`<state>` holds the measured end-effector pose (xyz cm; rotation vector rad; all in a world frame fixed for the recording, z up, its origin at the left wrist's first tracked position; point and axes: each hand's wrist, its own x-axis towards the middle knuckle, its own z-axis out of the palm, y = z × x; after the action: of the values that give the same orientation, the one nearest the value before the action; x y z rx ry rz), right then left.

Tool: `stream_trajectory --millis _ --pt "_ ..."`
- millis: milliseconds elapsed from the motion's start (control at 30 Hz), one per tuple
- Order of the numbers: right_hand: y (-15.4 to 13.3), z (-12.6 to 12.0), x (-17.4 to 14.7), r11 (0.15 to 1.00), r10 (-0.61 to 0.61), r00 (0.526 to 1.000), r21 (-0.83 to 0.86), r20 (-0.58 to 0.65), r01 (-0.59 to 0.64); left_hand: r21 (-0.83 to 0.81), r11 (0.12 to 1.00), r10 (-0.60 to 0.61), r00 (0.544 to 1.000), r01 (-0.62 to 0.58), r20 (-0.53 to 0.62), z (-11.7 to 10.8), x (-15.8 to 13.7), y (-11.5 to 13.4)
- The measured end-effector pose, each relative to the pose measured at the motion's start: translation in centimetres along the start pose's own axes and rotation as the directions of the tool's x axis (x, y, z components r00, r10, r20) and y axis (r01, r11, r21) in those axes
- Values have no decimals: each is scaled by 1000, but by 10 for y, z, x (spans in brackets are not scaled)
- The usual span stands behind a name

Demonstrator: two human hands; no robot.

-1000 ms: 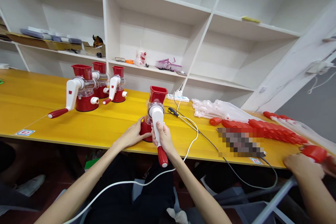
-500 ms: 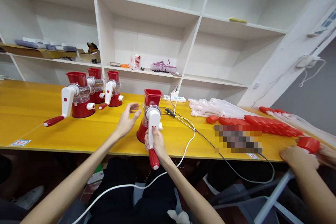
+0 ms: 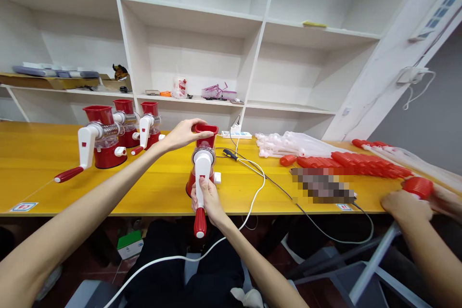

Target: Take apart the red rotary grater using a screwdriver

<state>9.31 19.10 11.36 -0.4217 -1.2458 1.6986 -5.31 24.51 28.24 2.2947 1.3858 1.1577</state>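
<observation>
A red and white rotary grater [image 3: 206, 141] stands upright on the yellow table in front of me, its white crank arm [image 3: 202, 166] pointing down to a red handle [image 3: 200, 223]. My right hand [image 3: 209, 200] is closed around the lower part of that crank arm. Up at the red hopper, my left hand [image 3: 186, 134] grips the rim, thumb along the near side and fingers across the far side. Three similar graters, one of them in front [image 3: 108, 147], stand together at the left.
A screwdriver [image 3: 230, 154], a white cable [image 3: 260, 192] and a power strip [image 3: 236, 134] lie right of the grater. Farther right are red handles [image 3: 355, 163] and bagged white parts [image 3: 288, 144]. Another person's hands [image 3: 407, 204] hold a red part at the right edge. White shelves [image 3: 191, 12] rise behind.
My left hand has moved up and right from beside the grater onto its hopper. My right hand keeps its hold on the crank arm. The whole view has shifted slightly.
</observation>
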Motion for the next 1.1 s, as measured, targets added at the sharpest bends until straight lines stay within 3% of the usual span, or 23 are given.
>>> stream_trajectory --millis 200,433,733,933,1100 --pt "-3 -6 5 1000 -4 1000 14 -7 4 61 997 -36 996 41 -76 -2 3 -8" --pt "-3 -2 3 1000 -4 1000 -19 -19 4 -122 990 -66 996 72 52 -2 6 -6" --pt "-4 -2 4 997 -11 1000 -75 -11 10 -176 981 -64 991 84 117 -6 13 -17" --pt "-1 -3 6 997 -11 1000 -75 0 11 -188 981 -52 999 50 -7 -4 17 -9" --pt "-3 -5 6 997 -18 1000 -80 13 19 -322 946 -41 975 -33 -218 -16 24 -5"
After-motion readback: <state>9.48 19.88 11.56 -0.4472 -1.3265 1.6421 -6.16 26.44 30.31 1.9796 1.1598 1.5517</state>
